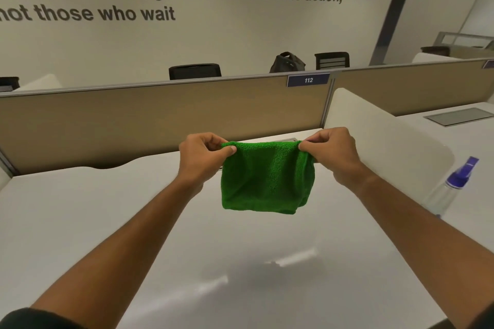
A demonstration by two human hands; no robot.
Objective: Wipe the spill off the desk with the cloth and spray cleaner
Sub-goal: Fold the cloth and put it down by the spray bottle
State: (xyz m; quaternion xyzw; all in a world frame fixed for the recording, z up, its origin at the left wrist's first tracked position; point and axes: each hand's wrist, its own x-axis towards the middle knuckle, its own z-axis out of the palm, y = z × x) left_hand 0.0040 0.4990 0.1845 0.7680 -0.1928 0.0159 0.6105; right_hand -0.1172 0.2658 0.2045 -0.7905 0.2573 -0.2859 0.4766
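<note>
A green cloth [267,179] hangs folded in the air above the white desk [107,222]. My left hand [200,157] pinches its top left corner and my right hand [334,155] pinches its top right corner. The cloth's lower edge hangs free and does not touch the desk. A clear spray bottle with a purple trigger head [454,184] stands at the right, beside the white side divider. A faint wet-looking sheen shows on the desk nearer to me; I cannot tell whether it is the spill.
A tan partition [133,120] with a "112" label closes the desk's far side. A white rounded divider [387,139] bounds the right side, with a neighbouring desk beyond it. Chair backs and a dark bag [287,63] show behind the partition.
</note>
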